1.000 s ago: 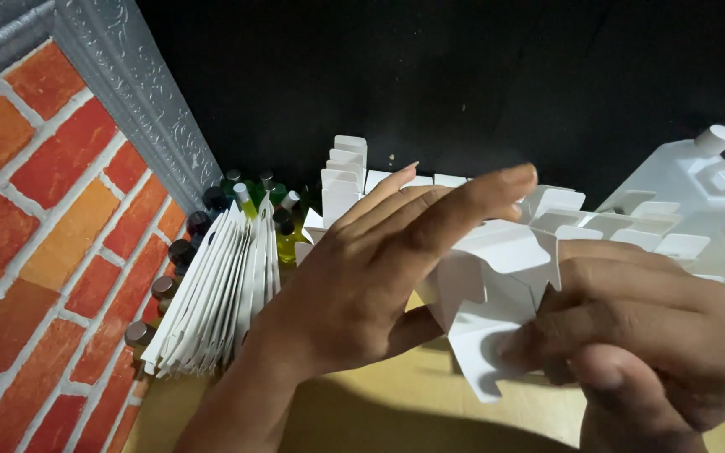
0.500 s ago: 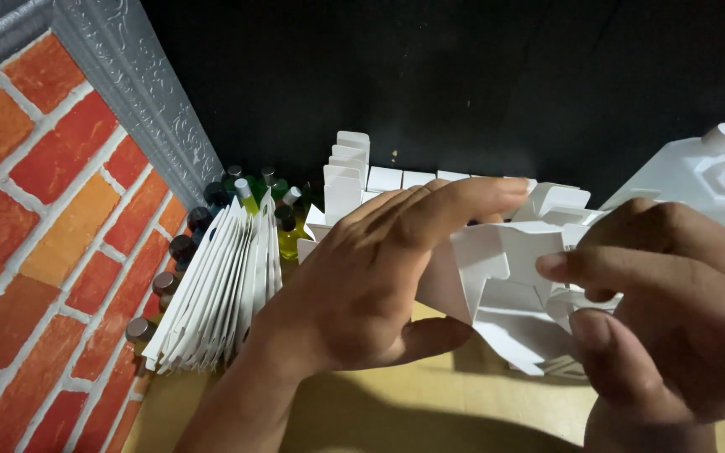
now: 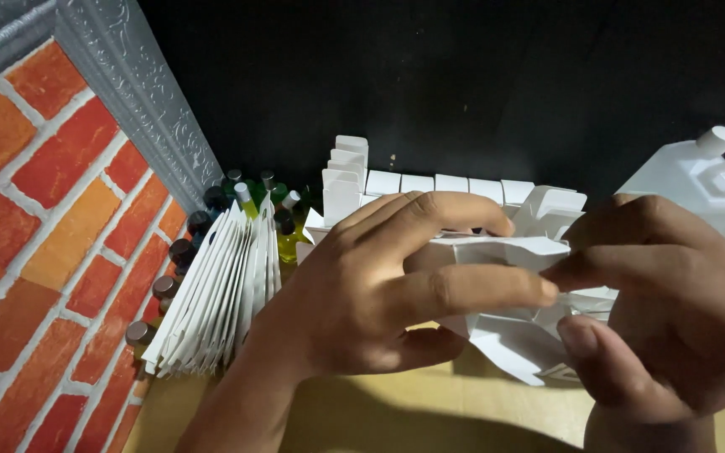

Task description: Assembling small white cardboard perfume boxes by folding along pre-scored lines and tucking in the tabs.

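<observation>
The brick-patterned wall panel (image 3: pixel 52 252) filled the frame from 7 to 10 o'clock, edged by a grey embossed trim strip (image 3: pixel 140 105) running toward 11 o'clock. A black backdrop (image 3: pixel 463 75) covered the 12 to 2 o'clock sector. The tan tabletop (image 3: pixel 362 419) showed at 6 o'clock.

The right hand (image 3: pixel 673 310) sat at 4 o'clock, the left hand (image 3: pixel 379 294) at centre. Both gripped one white folding carton blank (image 3: pixel 513 335), located just right of centre, between the two hands. The left fingers (image 3: pixel 463 289) were extended and pressed together across the carton's top panel, thumb underneath. The right fingers (image 3: pixel 597 268) pinched the carton's folded edge against the thumb.

A stack of flat white carton blanks (image 3: pixel 220 294) leaned at 9 o'clock, near the left wrist. A row of folded white cartons (image 3: pixel 430 180) stood at 12 o'clock behind the hands. A white moulded piece (image 3: pixel 698 172) lay at 2 o'clock. Small capped bottles (image 3: pixel 249 201), green and yellow, stood at 10 o'clock between stack and trim.
</observation>
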